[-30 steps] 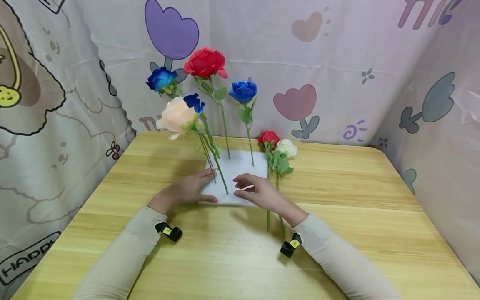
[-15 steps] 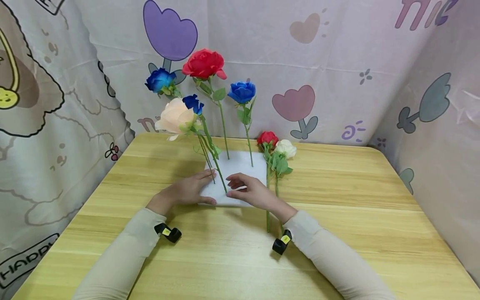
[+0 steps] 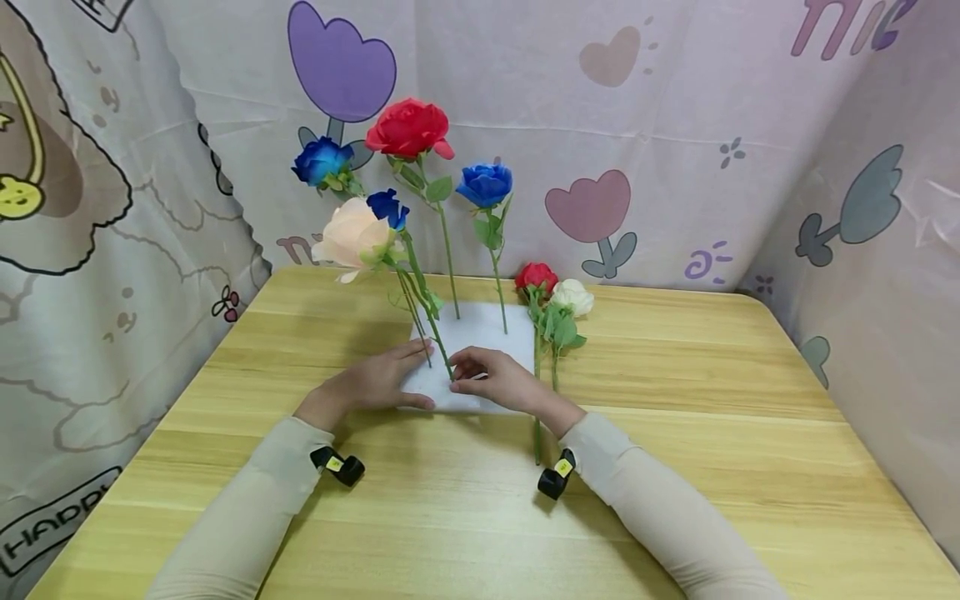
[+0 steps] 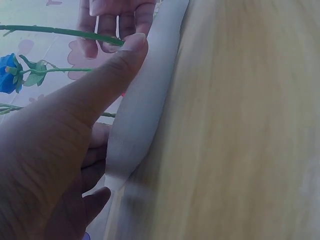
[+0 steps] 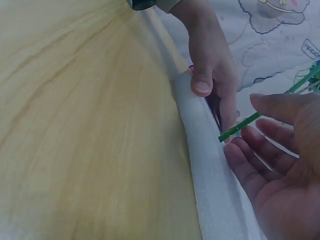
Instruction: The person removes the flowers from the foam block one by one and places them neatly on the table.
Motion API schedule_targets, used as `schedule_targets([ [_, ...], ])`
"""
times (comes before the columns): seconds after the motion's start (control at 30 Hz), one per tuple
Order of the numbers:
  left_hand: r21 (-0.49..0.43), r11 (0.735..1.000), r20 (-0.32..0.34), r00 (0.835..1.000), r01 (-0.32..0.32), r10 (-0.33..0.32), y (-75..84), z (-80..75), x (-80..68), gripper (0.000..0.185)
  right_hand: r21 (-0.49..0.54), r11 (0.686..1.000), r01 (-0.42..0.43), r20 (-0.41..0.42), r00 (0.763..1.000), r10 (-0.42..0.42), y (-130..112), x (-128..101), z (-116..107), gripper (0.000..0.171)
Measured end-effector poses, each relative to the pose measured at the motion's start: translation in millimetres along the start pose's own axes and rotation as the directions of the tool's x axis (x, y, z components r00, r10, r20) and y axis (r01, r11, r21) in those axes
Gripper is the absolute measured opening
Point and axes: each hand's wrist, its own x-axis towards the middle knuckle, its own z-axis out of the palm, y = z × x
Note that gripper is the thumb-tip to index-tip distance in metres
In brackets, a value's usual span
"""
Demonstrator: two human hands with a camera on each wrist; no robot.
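My left hand (image 3: pixel 375 379) rests flat on the left side of a white foam board (image 3: pixel 480 329), its thumb along the front edge. My right hand (image 3: pixel 498 379) has thumb and fingers around the low end of a green stem (image 5: pixel 245 122); the thumb overlaps it in the right wrist view. This stem leads up to a dark blue rose (image 3: pixel 388 207). A peach rose (image 3: pixel 352 233) and a brighter blue rose (image 3: pixel 322 161) lean to the left. Behind them, a red rose (image 3: pixel 408 129) and another blue rose (image 3: pixel 485 185) stand in the board.
Right of the board, a small red rose (image 3: pixel 537 276) and a white rose (image 3: pixel 573 297) lie on the wooden table (image 3: pixel 697 392). A printed cloth (image 3: pixel 480 75) hangs behind the table and at its sides.
My right hand has moved left over the board, from beside the dark blue rose's stem to around its low end. My left hand and the roses stay where they were.
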Motion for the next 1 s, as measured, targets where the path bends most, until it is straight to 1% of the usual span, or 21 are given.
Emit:
schedule_targets([
  [0.27, 0.000, 1.000, 0.007, 1.000, 0.006, -0.006, 0.4, 0.5, 0.2, 0.108, 0.040, 0.999, -0.024, 0.007, 1.000, 0.024, 4.0, 5.2, 1.6, 0.015],
  [0.47, 0.005, 1.000, 0.014, 1.000, 0.013, -0.013, -0.6, 1.7, -0.3, 0.109, 0.077, 0.997, -0.012, 0.020, 1.000, 0.010, 5.5, 9.0, 1.3, 0.014],
  [0.67, -0.015, 0.999, 0.031, 0.999, 0.031, -0.030, 2.5, -0.8, -0.6, 0.109, 0.114, 0.993, 0.002, 0.028, 1.000, -0.006, 6.7, 11.8, 2.5, 0.018],
  [0.83, -0.026, 0.999, 0.030, 0.999, 0.036, -0.036, 5.3, -2.7, -0.9, 0.109, 0.101, 0.995, 0.014, 0.026, 1.000, -0.017, 8.0, 12.8, 2.6, 0.015],
  [1.0, -0.029, 0.999, 0.031, 0.999, 0.036, -0.035, 4.5, -2.6, -1.3, 0.108, 0.103, 0.994, 0.035, 0.030, 0.999, -0.038, 9.3, 13.0, 1.8, 0.013],
])
